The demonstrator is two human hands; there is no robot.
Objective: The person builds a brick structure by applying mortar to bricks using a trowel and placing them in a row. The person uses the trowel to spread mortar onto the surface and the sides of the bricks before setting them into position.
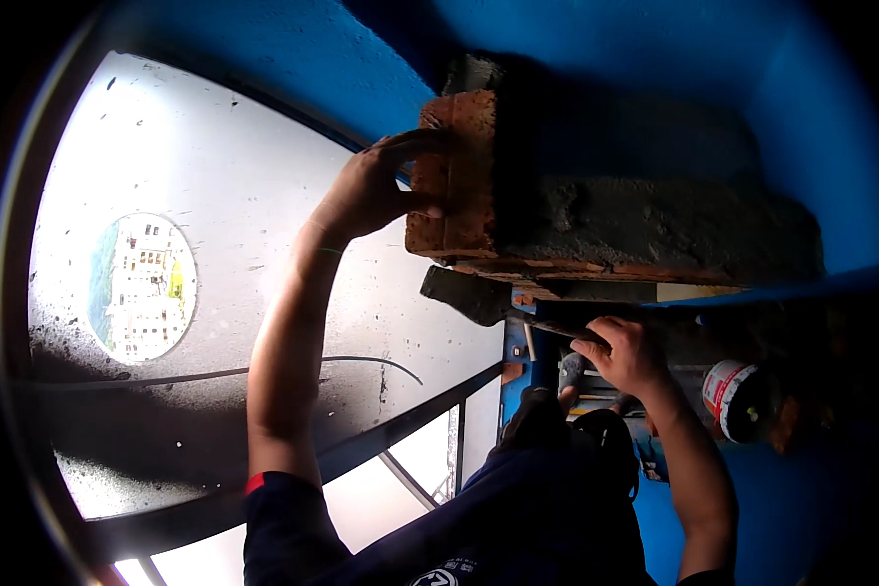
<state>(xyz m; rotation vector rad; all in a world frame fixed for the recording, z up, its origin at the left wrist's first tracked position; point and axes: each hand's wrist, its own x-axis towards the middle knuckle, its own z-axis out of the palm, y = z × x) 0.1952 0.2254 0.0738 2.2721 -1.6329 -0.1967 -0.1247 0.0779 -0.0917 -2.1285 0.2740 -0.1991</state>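
- Blue walls [596, 39] close in at the top and right, while a pale, speckled window pane [264, 195] fills the left side, lit from behind.
- Through a round patch [142, 288] in that pane, white buildings and some greenery show; a thin dark curved strip [215, 374] runs below it.
- Before the person stands low brickwork [654, 271], its top coated in rough grey mortar [645, 225] and lying partly in deep shadow.
- At the left end of the brickwork sits a reddish-brown brick [474, 166], its dark side toward the mortar.
- Curved around the brick's outer end, the left hand [386, 186] is partly open, fingers across the far part and thumb lower down, gripping it.
- Closed around a handle, the right hand [630, 356] holds a trowel [469, 293], whose grey-smeared blade points left, just below the brick; whether the two touch I cannot tell.
- Lower right, a white and red bucket [728, 391] with a dark interior stands tilted in view.
- Dark clothing [547, 508] covers the person's body, with red trim at the left sleeve.
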